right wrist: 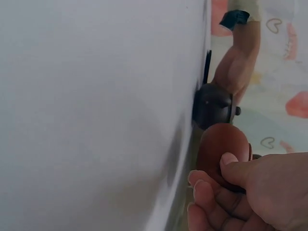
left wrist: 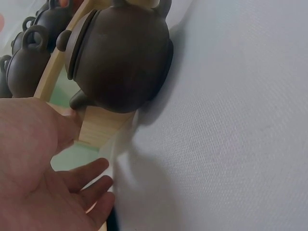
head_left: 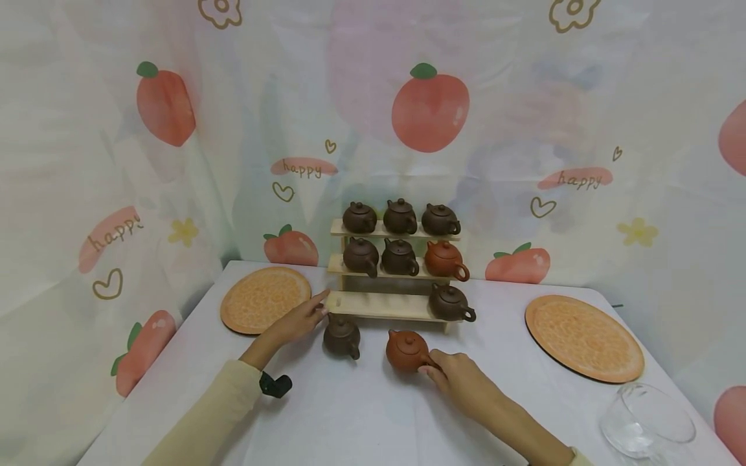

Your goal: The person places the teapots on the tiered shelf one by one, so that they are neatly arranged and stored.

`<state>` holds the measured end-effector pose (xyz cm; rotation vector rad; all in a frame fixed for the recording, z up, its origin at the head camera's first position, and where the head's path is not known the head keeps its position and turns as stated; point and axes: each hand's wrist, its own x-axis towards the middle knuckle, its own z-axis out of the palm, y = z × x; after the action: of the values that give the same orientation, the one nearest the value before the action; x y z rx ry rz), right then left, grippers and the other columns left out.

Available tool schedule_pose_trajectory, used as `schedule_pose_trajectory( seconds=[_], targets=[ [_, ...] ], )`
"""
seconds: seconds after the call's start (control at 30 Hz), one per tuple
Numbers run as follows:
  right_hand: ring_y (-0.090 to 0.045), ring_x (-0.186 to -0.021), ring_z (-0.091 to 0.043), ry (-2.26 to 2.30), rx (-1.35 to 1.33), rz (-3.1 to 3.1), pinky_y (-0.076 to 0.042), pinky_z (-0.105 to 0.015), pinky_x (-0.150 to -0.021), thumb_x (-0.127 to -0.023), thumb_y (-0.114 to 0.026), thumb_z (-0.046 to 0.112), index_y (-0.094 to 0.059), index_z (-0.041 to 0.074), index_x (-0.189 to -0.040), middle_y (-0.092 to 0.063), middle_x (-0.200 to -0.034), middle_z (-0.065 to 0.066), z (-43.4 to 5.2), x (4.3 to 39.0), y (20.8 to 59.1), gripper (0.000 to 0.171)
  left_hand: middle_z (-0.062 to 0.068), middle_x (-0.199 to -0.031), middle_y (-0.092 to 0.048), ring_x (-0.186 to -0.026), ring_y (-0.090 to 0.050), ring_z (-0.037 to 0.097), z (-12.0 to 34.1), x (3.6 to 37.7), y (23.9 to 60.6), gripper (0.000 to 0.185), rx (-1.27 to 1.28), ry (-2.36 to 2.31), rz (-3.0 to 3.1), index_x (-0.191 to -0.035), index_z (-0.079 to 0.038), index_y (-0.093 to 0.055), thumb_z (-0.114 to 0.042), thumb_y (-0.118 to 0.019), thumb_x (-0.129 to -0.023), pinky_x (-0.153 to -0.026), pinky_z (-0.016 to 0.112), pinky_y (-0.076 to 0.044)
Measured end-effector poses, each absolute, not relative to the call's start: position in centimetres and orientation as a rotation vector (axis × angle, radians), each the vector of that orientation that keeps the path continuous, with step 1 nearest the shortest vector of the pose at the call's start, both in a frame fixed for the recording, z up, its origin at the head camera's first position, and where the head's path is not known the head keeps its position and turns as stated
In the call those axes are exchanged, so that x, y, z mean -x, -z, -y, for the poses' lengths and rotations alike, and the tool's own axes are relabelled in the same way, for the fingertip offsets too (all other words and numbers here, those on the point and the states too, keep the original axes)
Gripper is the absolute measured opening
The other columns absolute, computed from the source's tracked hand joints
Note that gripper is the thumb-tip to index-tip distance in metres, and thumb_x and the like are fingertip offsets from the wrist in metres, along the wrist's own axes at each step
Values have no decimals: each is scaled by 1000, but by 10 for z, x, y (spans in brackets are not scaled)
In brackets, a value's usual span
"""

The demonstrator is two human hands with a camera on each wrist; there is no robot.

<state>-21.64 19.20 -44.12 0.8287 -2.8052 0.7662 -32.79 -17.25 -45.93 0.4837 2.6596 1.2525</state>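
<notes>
A three-tier wooden rack [head_left: 381,305] stands at the back middle of the white table. My left hand [head_left: 300,320] lies open with straight fingers, the fingertips touching the left end of the rack's bottom shelf. Just right of that hand a dark brown teapot [head_left: 342,336] sits on the table; it fills the left wrist view [left wrist: 120,53] above my open palm [left wrist: 43,183]. My right hand [head_left: 451,374] pinches the handle of a red-brown teapot [head_left: 406,350] standing on the table in front of the rack. In the right wrist view my thumb and fingers curl on this teapot [right wrist: 222,144].
The rack's two upper shelves each hold three teapots, and one dark teapot [head_left: 450,303] sits at the right of the bottom shelf. Round orange mats lie at the left [head_left: 265,299] and right [head_left: 583,336]. A glass bowl [head_left: 647,424] stands at the near right corner.
</notes>
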Motion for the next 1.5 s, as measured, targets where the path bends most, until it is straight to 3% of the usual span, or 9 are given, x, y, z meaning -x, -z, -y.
schedule_pose_trajectory(
  seconds=[0.2,0.43,0.9,1.5],
  targets=[
    [-43,-58,1,-820,-804,2792,-40,-21,-54,-104,-68,18,-61,13,-86,-49,-64,12,-190,229,427,21,26,-167,-35,-149,-42,46,173,329,460,57,-478,-1251,-2656,-167,-3,-23,-19,-41,-116,-118,61,-38],
    [-47,-60,-4,-805,-740,2801,-42,-22,-55,-102,-70,15,-65,8,-91,-54,-66,9,-183,246,412,14,32,-153,-50,-141,-51,46,173,327,459,56,-522,-1222,-2679,-167,-1,-23,-17,-40,-116,-112,60,-44],
    [-52,-60,-11,-804,-576,2842,-44,-27,-58,-105,-67,16,-67,8,-90,-59,-64,3,-167,275,401,17,30,-157,-47,-142,-50,44,173,328,459,56,-506,-1215,-2677,-167,-2,-24,-19,-41,-116,-112,59,-45],
    [-52,-62,-16,-756,-511,2842,-44,-31,-59,-105,-68,16,-65,5,-90,-53,-68,-2,-154,291,407,18,28,-158,-46,-142,-51,41,173,329,459,57,-484,-1232,-2669,-168,-5,-24,-19,-41,-116,-113,58,-45]
  ],
)
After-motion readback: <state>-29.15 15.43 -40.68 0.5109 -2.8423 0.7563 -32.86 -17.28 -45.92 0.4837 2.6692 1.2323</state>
